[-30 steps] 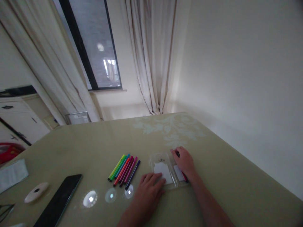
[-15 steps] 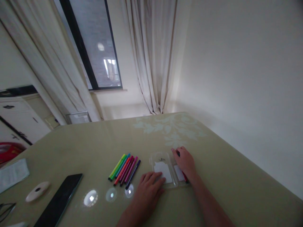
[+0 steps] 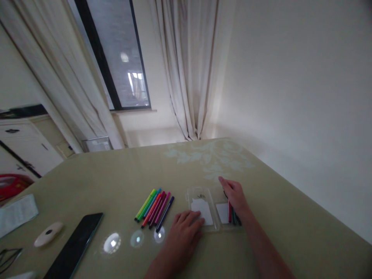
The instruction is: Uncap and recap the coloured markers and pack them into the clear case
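A clear plastic case lies unfolded on the table, with white card in both halves. My left hand rests with fingers spread, fingertips on the near left part of the case's left half. In the right half, several felt-tip pens, red and green and dark ones, stand side by side beneath my right hand. That hand's fingers curl over the pens' far ends, its index finger pointing away; the exact grip is partly hidden. Left of the case lies a row of bright felt-tip pens, yellow-green through dark blue.
Left of the loose pens are a black tablet-like slab, a white oval object, a pale folded cloth or paper and dark glasses-like frames. The table meets the wall along its right side.
My right hand has shifted right and slightly away, uncovering more of the white card and more pens in the right half. My left hand stays on the case.
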`<state>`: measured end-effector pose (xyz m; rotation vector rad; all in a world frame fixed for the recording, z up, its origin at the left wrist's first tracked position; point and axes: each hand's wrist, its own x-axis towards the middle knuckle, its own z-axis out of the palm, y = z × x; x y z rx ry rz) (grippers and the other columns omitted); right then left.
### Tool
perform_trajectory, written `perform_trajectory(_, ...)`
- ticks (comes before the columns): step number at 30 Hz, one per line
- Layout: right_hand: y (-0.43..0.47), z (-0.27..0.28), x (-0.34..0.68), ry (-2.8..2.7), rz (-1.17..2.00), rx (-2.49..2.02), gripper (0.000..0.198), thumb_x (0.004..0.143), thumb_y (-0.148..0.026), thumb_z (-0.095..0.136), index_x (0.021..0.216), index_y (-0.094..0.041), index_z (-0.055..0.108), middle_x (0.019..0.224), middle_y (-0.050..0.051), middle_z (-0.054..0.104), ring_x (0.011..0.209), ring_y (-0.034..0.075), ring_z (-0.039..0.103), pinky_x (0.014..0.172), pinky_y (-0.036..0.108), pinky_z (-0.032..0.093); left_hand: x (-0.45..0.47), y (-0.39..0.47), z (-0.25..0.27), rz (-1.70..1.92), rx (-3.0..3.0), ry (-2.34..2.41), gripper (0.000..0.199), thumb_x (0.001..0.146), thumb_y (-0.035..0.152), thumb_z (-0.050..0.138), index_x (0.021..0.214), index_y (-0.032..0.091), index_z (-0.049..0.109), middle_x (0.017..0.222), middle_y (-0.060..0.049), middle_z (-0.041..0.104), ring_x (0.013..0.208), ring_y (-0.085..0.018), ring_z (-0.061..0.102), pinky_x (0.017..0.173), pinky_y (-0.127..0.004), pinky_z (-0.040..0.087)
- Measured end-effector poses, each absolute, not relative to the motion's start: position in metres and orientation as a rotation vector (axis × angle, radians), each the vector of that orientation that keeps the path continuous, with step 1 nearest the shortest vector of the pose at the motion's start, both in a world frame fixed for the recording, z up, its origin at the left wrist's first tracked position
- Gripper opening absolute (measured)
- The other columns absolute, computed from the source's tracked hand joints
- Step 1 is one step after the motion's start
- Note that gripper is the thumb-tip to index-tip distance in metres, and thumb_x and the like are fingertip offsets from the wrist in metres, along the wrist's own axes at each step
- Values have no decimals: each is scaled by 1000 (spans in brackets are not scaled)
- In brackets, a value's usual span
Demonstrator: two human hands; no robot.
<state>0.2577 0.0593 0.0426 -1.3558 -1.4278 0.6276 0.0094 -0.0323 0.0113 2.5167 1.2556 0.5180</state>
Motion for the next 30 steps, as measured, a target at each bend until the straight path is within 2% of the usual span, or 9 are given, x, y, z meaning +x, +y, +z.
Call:
perform_trajectory(7,52,54,252,-958,708,-1192,65,89,-74,59,56,-26,30,52,-8,24,46,10,21,43,27,17,9,-33,12,536,2511,1253,36,104,35,54,140,34,58,149,0,60,135,-26,54,113,-47,44)
perform_trajectory(13,40,47,212,-1114,699,-1296,64,91,-78,48,57,-26,36,53,-6,32,49,12,31,46,27,27,8,-34,4,751,2484,1280,55,107,47,42,155,19,37,146,-13,60,133,-27,54,112,-46,44)
perform_trajectory(16,26,38,182,-1340,752,-1238,61,94,-74,46,60,-24,39,57,-5,37,54,13,34,49,27,30,6,-33,6,869,2531,1301,57,107,50,41,153,17,37,146,-15,58,133,-29,53,112,-47,43)
perform_trajectory(19,11,31,162,-1516,763,-1136,56,98,-65,50,62,-23,43,61,-4,40,58,13,39,54,26,33,7,-34,9,880,2577,1373,49,106,44,44,147,17,43,133,-15,65,120,-29,60,105,-46,47)
perform_trajectory(24,3,30,160,-1552,765,-1068,50,100,-57,53,65,-22,47,65,-4,43,61,13,42,58,26,35,12,-36,7,773,2649,1449,42,107,32,44,145,16,43,117,-13,70,103,-28,66,92,-44,52)
perform_trajectory(27,6,30,162,-1531,776,-1083,51,101,-57,53,65,-22,46,63,-5,42,59,13,41,57,26,34,16,-36,-1,713,2717,1464,39,107,19,36,145,16,45,116,-12,71,103,-26,67,95,-43,51)
perform_trajectory(30,14,33,169,-1551,782,-1082,50,104,-57,45,68,-22,51,65,-3,48,60,14,46,59,26,38,13,-34,-8,694,2717,1524,51,103,8,28,153,15,37,122,-13,70,111,-25,67,101,-42,50)
